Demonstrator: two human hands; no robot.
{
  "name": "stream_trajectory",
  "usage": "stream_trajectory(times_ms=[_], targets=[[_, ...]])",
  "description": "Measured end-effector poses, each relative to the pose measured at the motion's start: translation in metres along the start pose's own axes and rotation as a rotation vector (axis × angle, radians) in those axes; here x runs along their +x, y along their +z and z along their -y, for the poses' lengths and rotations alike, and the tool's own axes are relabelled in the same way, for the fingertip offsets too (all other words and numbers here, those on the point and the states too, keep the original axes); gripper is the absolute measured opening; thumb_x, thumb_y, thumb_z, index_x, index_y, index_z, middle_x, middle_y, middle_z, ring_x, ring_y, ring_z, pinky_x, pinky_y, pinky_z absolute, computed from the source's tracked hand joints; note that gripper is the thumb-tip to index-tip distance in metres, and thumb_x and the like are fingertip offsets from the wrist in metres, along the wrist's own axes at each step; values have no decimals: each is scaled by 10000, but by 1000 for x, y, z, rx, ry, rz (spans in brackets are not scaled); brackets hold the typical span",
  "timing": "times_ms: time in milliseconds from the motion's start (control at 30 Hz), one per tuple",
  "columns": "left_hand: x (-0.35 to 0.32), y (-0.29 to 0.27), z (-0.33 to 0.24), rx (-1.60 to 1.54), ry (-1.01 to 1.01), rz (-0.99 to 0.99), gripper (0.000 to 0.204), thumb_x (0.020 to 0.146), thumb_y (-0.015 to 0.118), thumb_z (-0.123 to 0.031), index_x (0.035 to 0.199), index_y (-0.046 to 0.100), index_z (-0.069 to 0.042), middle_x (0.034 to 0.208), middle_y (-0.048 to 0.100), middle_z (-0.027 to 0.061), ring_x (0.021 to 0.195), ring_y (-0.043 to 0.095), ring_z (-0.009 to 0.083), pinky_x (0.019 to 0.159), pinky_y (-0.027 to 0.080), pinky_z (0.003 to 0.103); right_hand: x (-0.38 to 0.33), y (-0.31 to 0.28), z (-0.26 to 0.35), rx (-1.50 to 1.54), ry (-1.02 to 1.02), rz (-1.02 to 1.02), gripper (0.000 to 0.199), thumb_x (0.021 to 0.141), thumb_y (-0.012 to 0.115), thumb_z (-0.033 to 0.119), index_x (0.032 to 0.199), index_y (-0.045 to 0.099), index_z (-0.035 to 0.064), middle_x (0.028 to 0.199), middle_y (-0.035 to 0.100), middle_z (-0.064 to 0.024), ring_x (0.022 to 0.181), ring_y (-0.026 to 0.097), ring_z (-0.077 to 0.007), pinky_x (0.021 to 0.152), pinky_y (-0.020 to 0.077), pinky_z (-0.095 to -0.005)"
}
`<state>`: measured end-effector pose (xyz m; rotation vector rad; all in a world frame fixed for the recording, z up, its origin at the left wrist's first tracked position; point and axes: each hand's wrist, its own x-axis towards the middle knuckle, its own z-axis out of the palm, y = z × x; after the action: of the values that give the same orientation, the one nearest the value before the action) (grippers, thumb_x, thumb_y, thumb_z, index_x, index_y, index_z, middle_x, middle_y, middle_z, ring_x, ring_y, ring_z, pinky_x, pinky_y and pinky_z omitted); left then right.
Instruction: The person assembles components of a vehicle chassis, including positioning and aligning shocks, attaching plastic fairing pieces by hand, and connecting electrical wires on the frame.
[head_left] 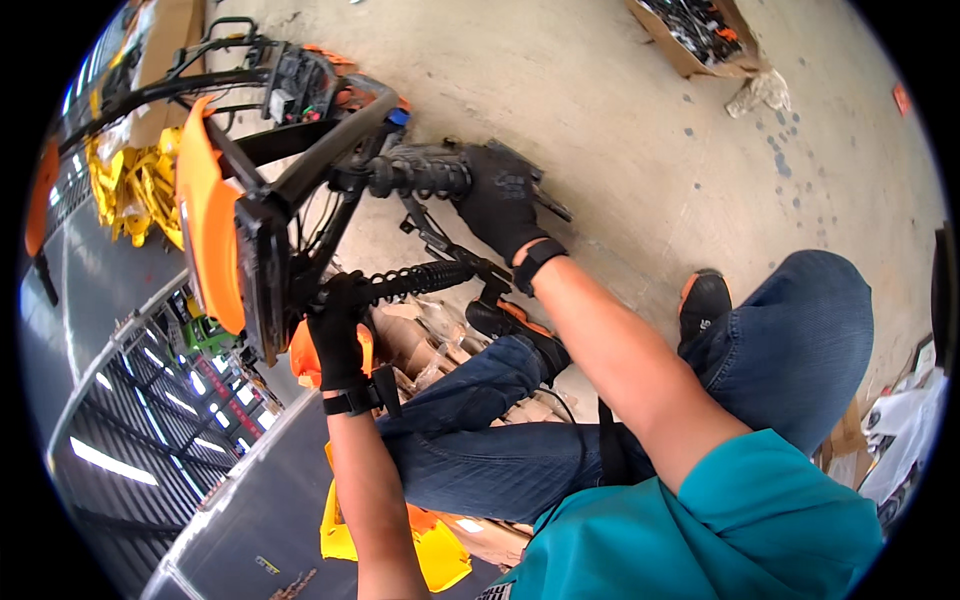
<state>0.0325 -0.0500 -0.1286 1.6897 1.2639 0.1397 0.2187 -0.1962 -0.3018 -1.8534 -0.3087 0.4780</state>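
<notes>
The black frame (335, 140) is located ahead and to the left of the seated person, above the concrete floor (620, 130). An orange panel (208, 225) covers its left side. Two shock absorbers extend from it toward the right: a farther shock absorber (420, 175) and a nearer shock absorber (425, 280) with an exposed coil spring.

The gloved right hand (497, 197) lies over the outer end of the farther unit; its fingertips are hidden, so whether the grip is clenched cannot be told. The gloved left hand (342, 325) is at the frame end of the nearer unit, fingers curled; how firmly its grip closes cannot be told.

Handling: the frame is judged heavy and rigid; the springs, stiff under compression. Take hold of frame tubes or solid shock ends, clear of the coils, which may pinch. Treat the panel as lighter, flexible and unsuitable for lifting.
</notes>
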Motion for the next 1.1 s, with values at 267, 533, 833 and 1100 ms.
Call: stream_trajectory(times_ms=[267, 533, 833, 1100], targets=[[-2, -11, 1, 974, 553, 109, 299, 877, 622, 4, 1165, 667, -62, 1017, 716, 109, 904, 702, 190, 769, 539, 291, -51, -7, 33, 112, 163, -327, 553, 770, 696, 154, 1242, 454, 0, 1210, 455, -233, 1174, 407, -426, 1011, 330, -541], [4, -19, -1, 966, 462, 191, 431, 873, 646, 26, 1291, 546, 1, 1114, 672, 132, 1012, 658, 282, 864, 526, 329, -82, 21, 31, 1237, 909, 180, 269, 939, 631, 306, 1006, 594, 49, 853, 666, -77, 756, 638, -203, 743, 517, -374], [-5, -7, -12, 1104, 470, 180, 420, 907, 670, -31, 1300, 529, 9, 1166, 648, 95, 1109, 616, 201, 902, 501, 297, -42, 13, -12, 2382, 1000, 32, 274, 889, 716, 352, 1035, 645, 132, 927, 676, -55, 870, 659, -212, 816, 560, -398], [3, -18, -2, 972, 385, 181, 449, 841, 722, -44, 1258, 557, -55, 1150, 653, 130, 1031, 662, 262, 846, 539, 344, -21, 45, -2, 2439, 1046, -339, 240, 906, 713, 309, 932, 560, 126, 798, 606, -21, 740, 643, -179, 691, 576, -350]])
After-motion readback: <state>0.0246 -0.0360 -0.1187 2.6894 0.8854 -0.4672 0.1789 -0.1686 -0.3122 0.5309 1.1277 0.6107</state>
